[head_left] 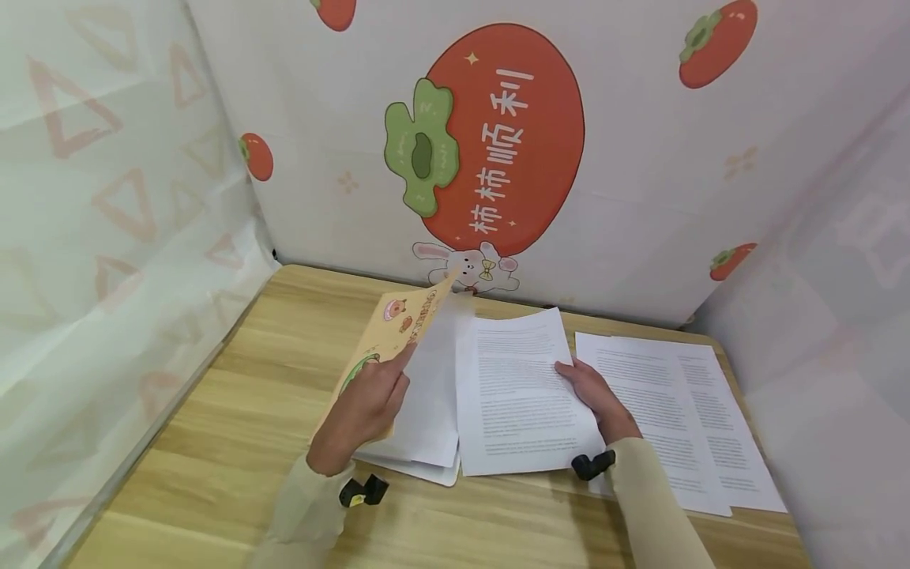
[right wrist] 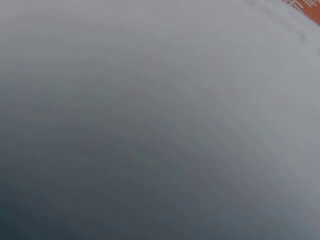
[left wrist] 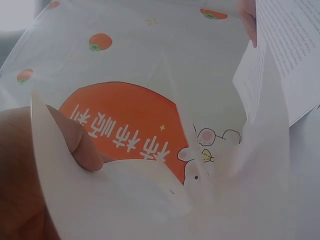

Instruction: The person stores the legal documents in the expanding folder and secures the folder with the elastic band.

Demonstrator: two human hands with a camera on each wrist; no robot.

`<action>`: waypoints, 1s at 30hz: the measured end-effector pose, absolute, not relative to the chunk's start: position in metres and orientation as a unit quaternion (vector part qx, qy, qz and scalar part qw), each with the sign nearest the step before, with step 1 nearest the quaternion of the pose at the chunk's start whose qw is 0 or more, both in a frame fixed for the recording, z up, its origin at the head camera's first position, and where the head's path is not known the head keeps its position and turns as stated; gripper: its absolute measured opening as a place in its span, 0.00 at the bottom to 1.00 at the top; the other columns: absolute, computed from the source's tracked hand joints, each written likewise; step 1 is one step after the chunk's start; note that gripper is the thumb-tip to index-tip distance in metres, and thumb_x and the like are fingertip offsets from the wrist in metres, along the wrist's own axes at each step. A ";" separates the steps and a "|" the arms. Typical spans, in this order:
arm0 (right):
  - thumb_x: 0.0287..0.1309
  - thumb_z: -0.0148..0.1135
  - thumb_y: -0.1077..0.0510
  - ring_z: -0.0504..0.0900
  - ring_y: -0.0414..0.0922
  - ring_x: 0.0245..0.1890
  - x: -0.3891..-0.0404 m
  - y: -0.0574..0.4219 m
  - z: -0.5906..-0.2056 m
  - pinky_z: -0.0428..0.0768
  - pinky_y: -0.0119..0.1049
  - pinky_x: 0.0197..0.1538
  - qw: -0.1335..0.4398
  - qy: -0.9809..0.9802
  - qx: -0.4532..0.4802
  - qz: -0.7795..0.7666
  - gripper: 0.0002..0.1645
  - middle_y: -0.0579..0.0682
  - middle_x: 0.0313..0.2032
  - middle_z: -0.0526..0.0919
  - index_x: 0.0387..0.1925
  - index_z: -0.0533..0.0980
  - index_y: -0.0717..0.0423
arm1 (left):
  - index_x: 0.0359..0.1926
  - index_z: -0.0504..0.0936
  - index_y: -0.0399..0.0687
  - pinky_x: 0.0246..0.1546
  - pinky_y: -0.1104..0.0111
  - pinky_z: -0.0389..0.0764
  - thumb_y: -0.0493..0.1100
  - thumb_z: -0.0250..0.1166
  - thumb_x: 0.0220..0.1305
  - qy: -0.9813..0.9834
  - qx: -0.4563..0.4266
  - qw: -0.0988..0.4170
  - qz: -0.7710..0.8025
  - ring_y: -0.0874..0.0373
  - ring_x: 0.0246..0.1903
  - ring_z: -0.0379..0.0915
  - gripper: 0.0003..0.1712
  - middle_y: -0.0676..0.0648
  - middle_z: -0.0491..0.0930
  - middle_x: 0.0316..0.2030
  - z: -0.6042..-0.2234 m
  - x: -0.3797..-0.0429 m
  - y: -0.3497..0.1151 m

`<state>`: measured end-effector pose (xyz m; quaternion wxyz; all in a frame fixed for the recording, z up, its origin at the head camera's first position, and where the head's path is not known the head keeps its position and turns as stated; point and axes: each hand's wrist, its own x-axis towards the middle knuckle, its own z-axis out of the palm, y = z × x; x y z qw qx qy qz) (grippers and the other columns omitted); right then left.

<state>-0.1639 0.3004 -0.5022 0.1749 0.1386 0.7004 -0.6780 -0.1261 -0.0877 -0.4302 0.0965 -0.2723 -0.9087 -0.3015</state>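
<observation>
In the head view my left hand (head_left: 366,401) pinches the tan cover of a folder (head_left: 375,332) printed with cartoon pictures, holding it tilted up. White inner sheets (head_left: 432,395) show to the right of the cover. The left wrist view has the thumb (left wrist: 85,147) on the pale inner side of the cover. My right hand (head_left: 599,395) grips the right edge of a printed sheet of paper (head_left: 522,395), thumb on top and fingers hidden underneath. This sheet stands tilted, its left edge beside the folder's white sheets. Blurred paper (right wrist: 160,110) fills most of the right wrist view.
Two overlapping stacks or sheets of printed paper (head_left: 718,427) lie at the right of the wooden table (head_left: 235,411). White curtains with persimmon and triangle prints (head_left: 320,213) close in the back and sides. Each wrist carries a small black camera (head_left: 593,465).
</observation>
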 end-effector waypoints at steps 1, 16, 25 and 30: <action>0.79 0.48 0.51 0.87 0.41 0.32 -0.165 0.301 -0.503 0.83 0.34 0.35 0.180 0.692 0.140 -0.685 0.35 0.47 0.41 0.86 0.80 0.55 0.56 | 0.70 0.70 0.27 0.17 0.71 0.59 0.31 0.51 0.70 -0.909 -0.273 0.098 -0.301 0.69 0.14 0.46 0.29 0.59 0.59 0.15 -0.430 -0.126 -0.087; 0.78 0.47 0.53 0.86 0.43 0.35 -0.176 0.294 -0.517 0.83 0.37 0.37 0.159 0.746 0.154 -0.628 0.34 0.57 0.52 0.83 0.80 0.57 0.55 | 0.71 0.69 0.28 0.19 0.69 0.61 0.32 0.50 0.71 -0.909 -0.271 0.094 -0.301 0.69 0.13 0.47 0.29 0.57 0.63 0.17 -0.427 -0.126 -0.088; 0.79 0.46 0.40 0.84 0.49 0.36 -0.171 0.291 -0.514 0.81 0.42 0.39 0.169 0.818 0.102 -0.540 0.39 0.59 0.55 0.80 0.83 0.49 0.42 | 0.71 0.69 0.27 0.20 0.69 0.62 0.31 0.49 0.71 -0.909 -0.273 0.092 -0.300 0.69 0.14 0.49 0.29 0.58 0.62 0.16 -0.427 -0.127 -0.090; 0.70 0.63 0.48 0.85 0.53 0.41 -0.165 0.299 -0.510 0.83 0.44 0.43 0.238 0.777 0.044 -0.582 0.55 0.58 0.56 0.79 0.83 0.40 0.39 | 0.71 0.68 0.25 0.17 0.70 0.61 0.30 0.48 0.71 -0.905 -0.279 0.088 -0.309 0.69 0.14 0.49 0.29 0.60 0.59 0.14 -0.429 -0.128 -0.091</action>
